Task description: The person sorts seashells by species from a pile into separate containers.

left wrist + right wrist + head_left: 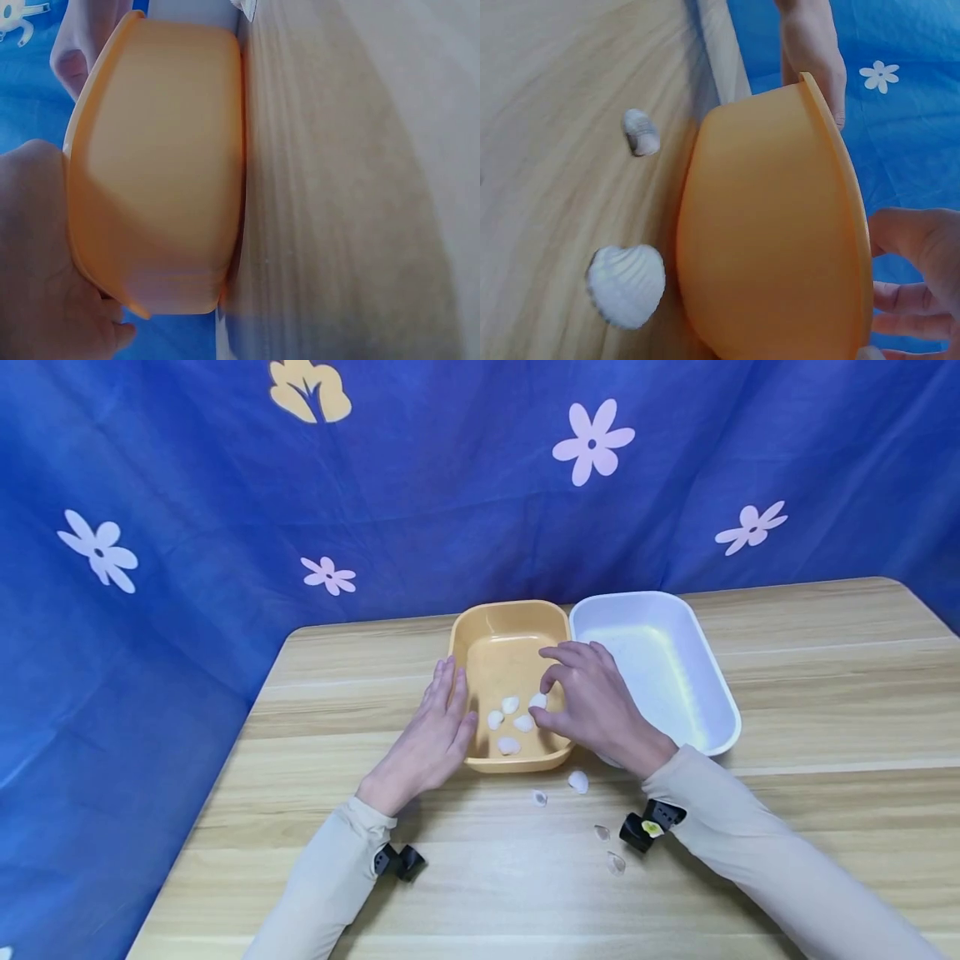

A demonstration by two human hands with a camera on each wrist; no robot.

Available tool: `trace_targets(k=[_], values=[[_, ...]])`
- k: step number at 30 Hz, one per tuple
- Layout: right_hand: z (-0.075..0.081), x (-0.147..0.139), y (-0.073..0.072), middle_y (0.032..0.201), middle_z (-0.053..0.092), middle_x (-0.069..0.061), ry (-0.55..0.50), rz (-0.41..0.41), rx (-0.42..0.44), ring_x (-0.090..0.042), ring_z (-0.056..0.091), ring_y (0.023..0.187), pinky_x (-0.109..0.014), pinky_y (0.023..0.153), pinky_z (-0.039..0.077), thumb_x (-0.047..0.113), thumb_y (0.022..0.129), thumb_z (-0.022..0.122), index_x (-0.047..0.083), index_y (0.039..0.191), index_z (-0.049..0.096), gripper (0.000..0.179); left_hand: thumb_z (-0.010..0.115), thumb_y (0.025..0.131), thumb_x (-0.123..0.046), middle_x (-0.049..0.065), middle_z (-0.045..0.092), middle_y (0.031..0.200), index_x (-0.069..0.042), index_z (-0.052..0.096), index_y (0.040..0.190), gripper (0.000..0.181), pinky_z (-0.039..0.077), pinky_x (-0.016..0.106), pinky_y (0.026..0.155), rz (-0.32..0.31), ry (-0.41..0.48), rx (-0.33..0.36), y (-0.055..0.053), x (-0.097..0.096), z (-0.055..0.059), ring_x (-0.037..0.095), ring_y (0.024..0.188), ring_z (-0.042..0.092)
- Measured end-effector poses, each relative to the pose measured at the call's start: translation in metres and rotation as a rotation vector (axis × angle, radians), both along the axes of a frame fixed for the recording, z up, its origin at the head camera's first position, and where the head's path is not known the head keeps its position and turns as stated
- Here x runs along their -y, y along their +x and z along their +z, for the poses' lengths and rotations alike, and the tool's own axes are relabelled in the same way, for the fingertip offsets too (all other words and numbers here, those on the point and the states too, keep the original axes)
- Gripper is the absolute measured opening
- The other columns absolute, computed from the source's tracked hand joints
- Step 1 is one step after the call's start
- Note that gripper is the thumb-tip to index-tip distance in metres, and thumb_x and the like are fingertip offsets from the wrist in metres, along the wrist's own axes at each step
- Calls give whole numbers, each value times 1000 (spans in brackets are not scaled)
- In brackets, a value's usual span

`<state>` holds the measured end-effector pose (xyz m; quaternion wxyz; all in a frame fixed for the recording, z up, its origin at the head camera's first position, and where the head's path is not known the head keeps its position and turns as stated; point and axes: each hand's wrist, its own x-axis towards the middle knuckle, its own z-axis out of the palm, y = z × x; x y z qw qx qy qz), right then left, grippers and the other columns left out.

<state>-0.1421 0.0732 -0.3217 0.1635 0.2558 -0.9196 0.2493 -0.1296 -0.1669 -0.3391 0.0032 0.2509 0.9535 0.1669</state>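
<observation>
My left hand (429,737) rests along the left rim of an orange tray (513,766), its fingers straight. Reaching over the tray's right side is my right hand (592,697), thumb and index finger around a white seashell (537,701). Several other white shells (508,745) lie on the tray floor near its front. On the table before the tray are several more shells, among them a ribbed white one (626,285) and a smaller grey-white one (641,133). In the right wrist view, the tray's rim hides what the right fingertips hold.
A white tray (720,718) stands against the right side of the orange one, partly covered by the right hand and wrist. Two thin, brownish shells (616,862) lie on the wooden table (337,777) near the right wrist. A blue flowered curtain (450,485) hangs behind.
</observation>
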Motion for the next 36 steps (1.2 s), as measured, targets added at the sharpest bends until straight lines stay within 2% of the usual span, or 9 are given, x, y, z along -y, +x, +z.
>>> trace_targets(k=[7,17,27,36], values=[[0,7,-7,126,63,-13,0,-45,38,-32,51,122,-51,106,33,28,72,79,7,75,72,22,29,104,-24,26,-8,157,11,7,149,61,6,49,119,4,-9,11,1,0,1,35,146,-8],[-4,11,-14,127,62,-13,58,-77,81,-34,49,122,-53,106,32,27,73,79,6,76,73,22,30,104,-24,26,-9,158,10,7,149,61,0,45,119,12,-38,7,1,-1,2,36,146,-8],[-6,18,-15,126,62,-11,87,-75,72,-33,50,121,-53,106,31,30,73,79,8,79,73,23,27,103,-27,24,-10,157,9,8,149,62,-3,43,119,31,-92,-19,3,-1,4,36,146,-11],[-7,22,-17,127,61,-12,124,-91,99,-33,47,122,-55,106,29,31,74,78,9,79,73,23,31,103,-24,24,-12,157,9,9,149,61,-3,43,119,25,-100,-21,3,-1,6,37,146,-10]])
